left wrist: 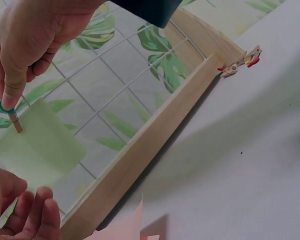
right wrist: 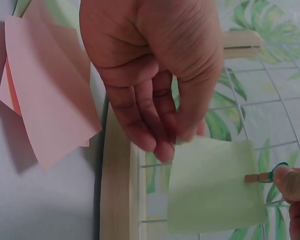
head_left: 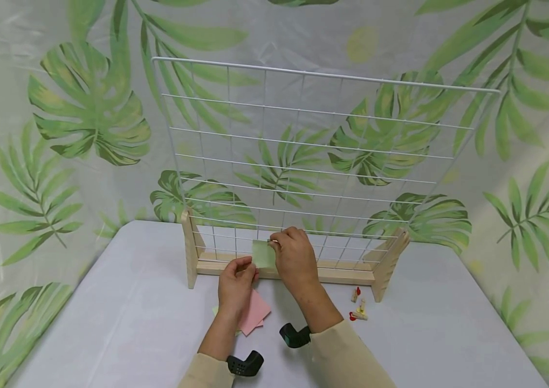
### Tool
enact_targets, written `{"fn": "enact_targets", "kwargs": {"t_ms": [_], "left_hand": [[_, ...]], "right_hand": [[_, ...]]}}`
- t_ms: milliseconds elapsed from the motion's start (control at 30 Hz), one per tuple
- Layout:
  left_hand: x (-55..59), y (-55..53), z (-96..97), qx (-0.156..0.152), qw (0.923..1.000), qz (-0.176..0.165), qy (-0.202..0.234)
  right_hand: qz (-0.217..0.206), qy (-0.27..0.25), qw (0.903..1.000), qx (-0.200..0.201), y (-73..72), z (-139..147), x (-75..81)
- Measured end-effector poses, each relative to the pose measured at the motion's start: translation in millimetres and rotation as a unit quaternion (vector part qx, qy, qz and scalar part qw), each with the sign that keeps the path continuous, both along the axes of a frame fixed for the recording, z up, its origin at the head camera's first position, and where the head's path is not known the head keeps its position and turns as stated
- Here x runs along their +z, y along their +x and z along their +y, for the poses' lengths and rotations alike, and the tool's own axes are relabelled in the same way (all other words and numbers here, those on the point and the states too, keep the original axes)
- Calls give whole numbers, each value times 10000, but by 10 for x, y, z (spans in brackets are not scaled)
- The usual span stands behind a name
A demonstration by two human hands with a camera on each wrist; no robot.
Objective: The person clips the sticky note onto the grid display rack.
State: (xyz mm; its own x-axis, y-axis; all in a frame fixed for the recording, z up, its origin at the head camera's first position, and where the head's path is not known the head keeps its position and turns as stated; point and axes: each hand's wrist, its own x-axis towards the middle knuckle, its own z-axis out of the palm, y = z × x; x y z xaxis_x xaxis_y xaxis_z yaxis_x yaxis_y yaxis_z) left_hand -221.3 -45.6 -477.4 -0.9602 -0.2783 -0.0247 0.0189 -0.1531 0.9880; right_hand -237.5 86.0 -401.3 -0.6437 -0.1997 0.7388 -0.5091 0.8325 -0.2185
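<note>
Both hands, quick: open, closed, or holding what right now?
Left hand: at the edge of the green note; cannot tell whether it is open or pinching.
Right hand: closed, pinching the wooden clip.

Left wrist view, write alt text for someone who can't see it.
A right hand pinches a clothespin at the edge of pale green paper before a wire grid, with the left hand near the paper's lower edge. Loose clips lie on the white table.
</note>
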Motion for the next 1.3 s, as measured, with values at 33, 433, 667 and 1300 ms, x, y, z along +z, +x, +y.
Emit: {"fn": "enact_targets", "kwargs": {"t_ms": [33,433,667,1300], "left_hand": [[5,2,-2,58,10000,24,-35],[14,6,-21,320,9992,137,-182],[21,9,-27,329,9992,91,-204],[171,30,-244,289,9972,75,-684]], "right_hand": [[-6,6,10000,-6,2,0,-1],[-66,-12,9999,-113,22,-6,-19],[159,-240,9995,-112,45,1,-83],[-2166,-985,9689,-675,454,565,-133]]}}
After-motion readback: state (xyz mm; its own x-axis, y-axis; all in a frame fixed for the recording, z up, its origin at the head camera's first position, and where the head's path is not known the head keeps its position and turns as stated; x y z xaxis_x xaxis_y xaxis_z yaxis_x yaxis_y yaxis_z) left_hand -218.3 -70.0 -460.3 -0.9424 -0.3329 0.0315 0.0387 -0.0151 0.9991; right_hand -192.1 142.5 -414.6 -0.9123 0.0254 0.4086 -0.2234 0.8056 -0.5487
